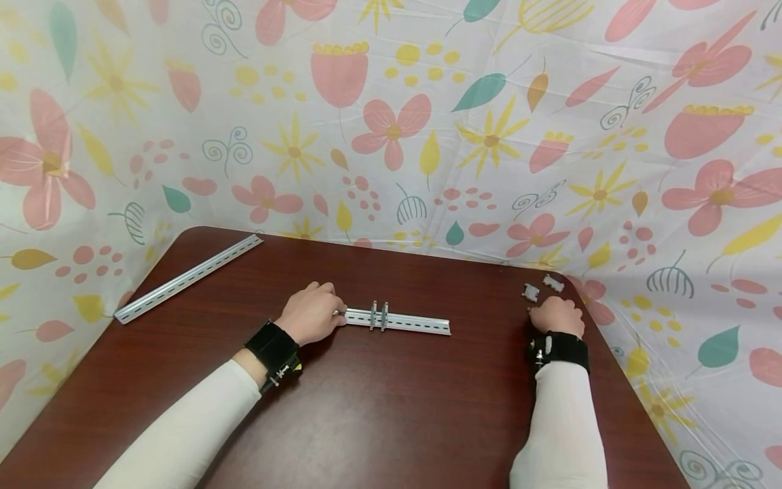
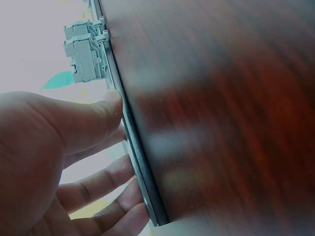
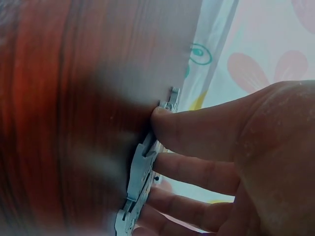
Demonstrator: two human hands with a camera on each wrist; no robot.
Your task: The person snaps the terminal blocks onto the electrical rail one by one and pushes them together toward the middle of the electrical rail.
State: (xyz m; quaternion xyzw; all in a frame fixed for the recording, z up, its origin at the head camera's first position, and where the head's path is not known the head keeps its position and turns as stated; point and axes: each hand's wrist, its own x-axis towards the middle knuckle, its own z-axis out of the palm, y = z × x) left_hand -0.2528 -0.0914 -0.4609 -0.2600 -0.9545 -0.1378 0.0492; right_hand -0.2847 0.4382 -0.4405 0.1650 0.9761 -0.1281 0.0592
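My left hand (image 1: 313,314) holds one end of a short slotted metal DIN rail (image 1: 421,324) on the table. In the left wrist view the thumb lies along the rail's near edge, and the other fingers are behind it. Two thin grey terminal blocks (image 2: 87,56) stand side by side on this rail, just past the thumb. At the table's right side my right hand (image 1: 557,316) reaches down with thumb and fingers bent around a grey terminal block (image 3: 141,172), which it hides in the head view. Two more grey blocks (image 1: 531,292) lie just beyond the fingers.
A longer slotted rail (image 1: 189,278) lies slantwise at the table's back left. The dark brown wooden table (image 1: 391,407) meets a hanging flower-print sheet (image 1: 391,170) at its back and sides. The right hand is close to the table's right edge.
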